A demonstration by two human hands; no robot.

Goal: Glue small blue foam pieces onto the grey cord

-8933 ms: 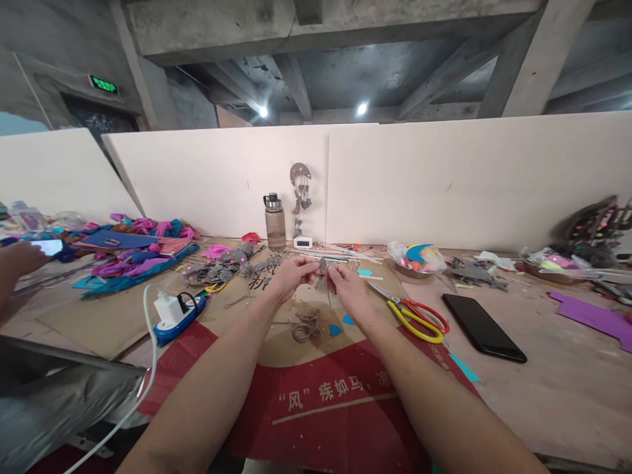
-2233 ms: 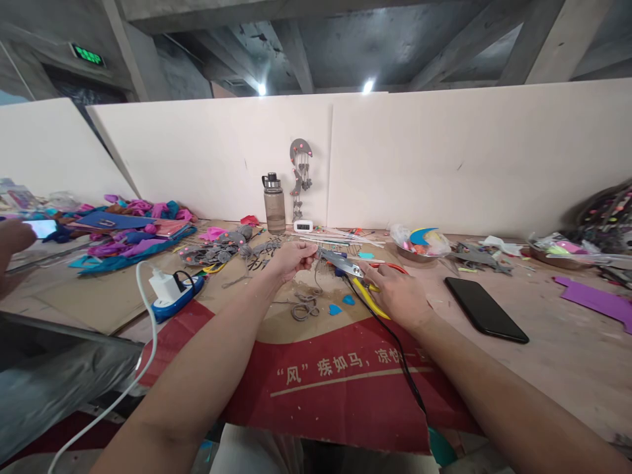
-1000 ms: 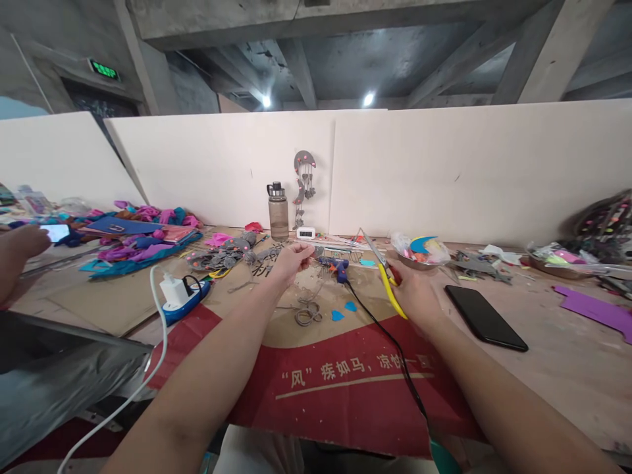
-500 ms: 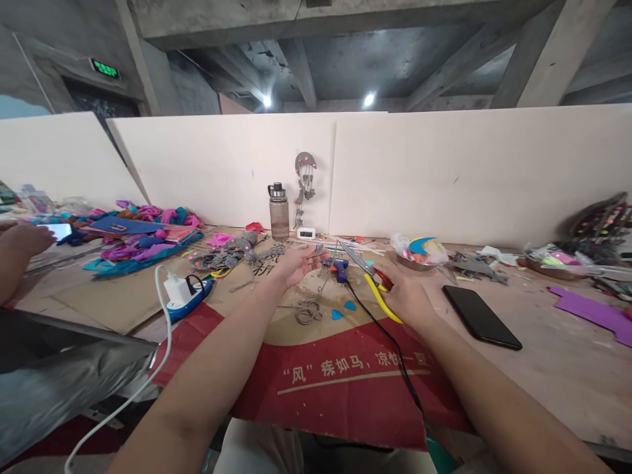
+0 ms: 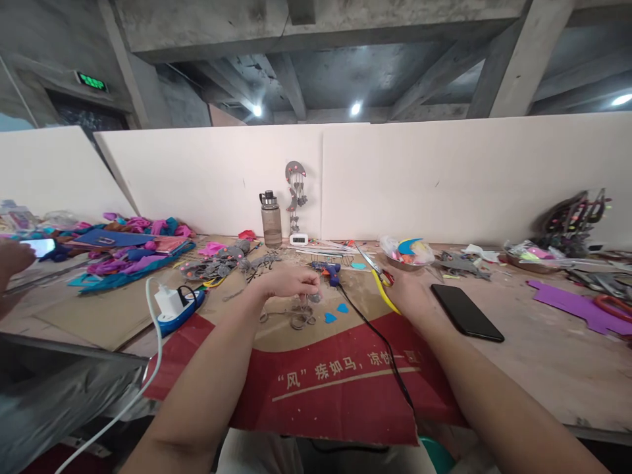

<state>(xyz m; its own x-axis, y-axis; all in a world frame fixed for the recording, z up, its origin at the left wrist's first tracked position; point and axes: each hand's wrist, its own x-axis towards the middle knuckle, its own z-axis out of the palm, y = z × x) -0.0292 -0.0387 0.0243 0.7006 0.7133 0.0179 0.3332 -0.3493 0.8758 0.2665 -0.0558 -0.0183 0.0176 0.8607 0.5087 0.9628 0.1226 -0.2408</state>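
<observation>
Scissors [image 5: 376, 267] with yellow and red handles sit in the right hand [image 5: 413, 294], its fingers wrapped around them above the table; the blades point away toward the white sticks [image 5: 326, 251]. A couple of seconds ago those blades were up at the left fingertips; now they stand well apart.

The left hand [image 5: 292, 283], fingers opened out a moment ago, has turned down and dropped over the gray cord [image 5: 301, 321]. Its fingers are bunched narrow, with a small gray piece [image 5: 314, 298] just under the tips; I can't tell whether it is pinched.

Two blue hearts [image 5: 330, 317] lie beside the cord on the cardboard [image 5: 340, 411]. Behind rests a blue glue gun [image 5: 333, 273], come into view since the earliest look. Farther right lies a black phone [image 5: 467, 311].
</observation>
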